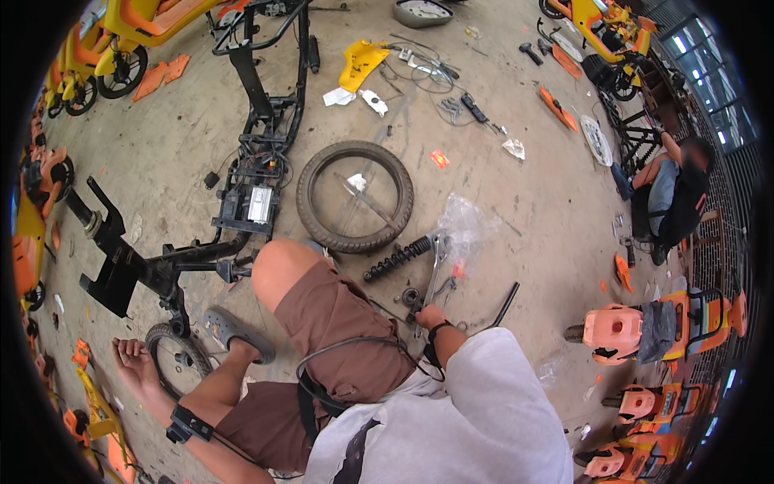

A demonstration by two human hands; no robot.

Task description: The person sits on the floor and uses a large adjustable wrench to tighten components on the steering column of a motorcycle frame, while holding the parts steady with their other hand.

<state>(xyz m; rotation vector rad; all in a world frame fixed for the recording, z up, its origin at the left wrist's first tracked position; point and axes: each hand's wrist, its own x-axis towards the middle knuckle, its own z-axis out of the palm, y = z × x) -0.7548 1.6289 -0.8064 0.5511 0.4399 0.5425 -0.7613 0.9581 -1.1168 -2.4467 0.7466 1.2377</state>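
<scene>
- Wrench (436, 270): on floor (516, 250), just ahead of R grip (431, 315); its nr end is at or right by the fingers, contact unclear.
- Key relation: wrench's long axis runs away from the person, far end leaning a bit R; R forearm comes in from lower R, so the two meet at an angle. R grip is far nearer than L.
- R grip: fingers curled low; can't tell if pinching sth or only resting.
- L grip (137, 367): well apart, out L by the small wheel (181, 360); fingers loosely spread, half-bent, nothing in it.
- Around wrench: shock (399, 258) slanting just L, round part (411, 296) nr R grip, clear bag (469, 226) by far end, black rod (505, 305) off R.
- Further out: tyre (309, 198) flat, ahead-L; bike frame (258, 105) beyond it, L.
- Far R: co-worker (677, 198) sitting low; orange scooters (617, 331) nr R edge.
</scene>
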